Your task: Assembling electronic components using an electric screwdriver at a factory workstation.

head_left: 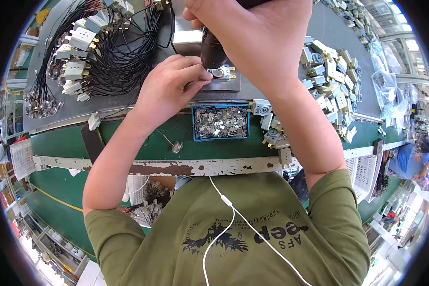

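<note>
My right hand is wrapped round a black power screwdriver, upright with its nose pointing down. Under that nose lies a small grey-white part with brass terminals, set on a dark metal block. My left hand reaches in from the left, thumb and forefinger pinched at the part's edge. Whatever those fingertips hold is too small to make out. Just in front of the block stands a blue tray full of small metal clips.
At left lies a bundle of black wires with white and grey box-shaped parts. A heap of similar box-shaped parts covers the right side, with clear plastic bags beyond. A worn white rail runs along the front edge.
</note>
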Tool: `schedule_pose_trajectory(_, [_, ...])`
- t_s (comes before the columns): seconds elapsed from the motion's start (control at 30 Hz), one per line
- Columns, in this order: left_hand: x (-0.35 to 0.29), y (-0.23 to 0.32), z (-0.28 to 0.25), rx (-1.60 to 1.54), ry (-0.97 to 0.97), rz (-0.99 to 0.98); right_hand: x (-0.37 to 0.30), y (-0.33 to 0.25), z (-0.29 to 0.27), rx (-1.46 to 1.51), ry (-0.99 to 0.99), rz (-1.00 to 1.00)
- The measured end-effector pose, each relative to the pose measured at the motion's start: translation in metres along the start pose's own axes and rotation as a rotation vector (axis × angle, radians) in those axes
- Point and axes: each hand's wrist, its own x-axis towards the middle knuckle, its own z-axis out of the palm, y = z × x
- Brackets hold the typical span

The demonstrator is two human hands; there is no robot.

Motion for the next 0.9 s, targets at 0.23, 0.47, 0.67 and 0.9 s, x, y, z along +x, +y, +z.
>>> schedule_pose_trajectory(0.23, [0.001, 0.0, 0.001, -0.006, 0.004, -0.002, 0.014, 0.005, -0.013, -0.026, -0.1, -0.071])
schedule_pose_trajectory(0.47, [-0.001, 0.0, 0.001, -0.019, -0.017, -0.03, -0.003, -0.007, 0.001, 0.042, 0.042, 0.101])
schedule_pose_trajectory(0.67, [0.001, 0.002, -0.001, -0.032, -0.016, -0.054, -0.006, -0.019, -0.004, 0.046, 0.075, 0.152])
schedule_pose_trajectory(0.9, [0.002, 0.001, 0.002, 0.017, 0.051, 0.006, -0.007, -0.035, -0.008, -0.209, 0.065, 0.213])
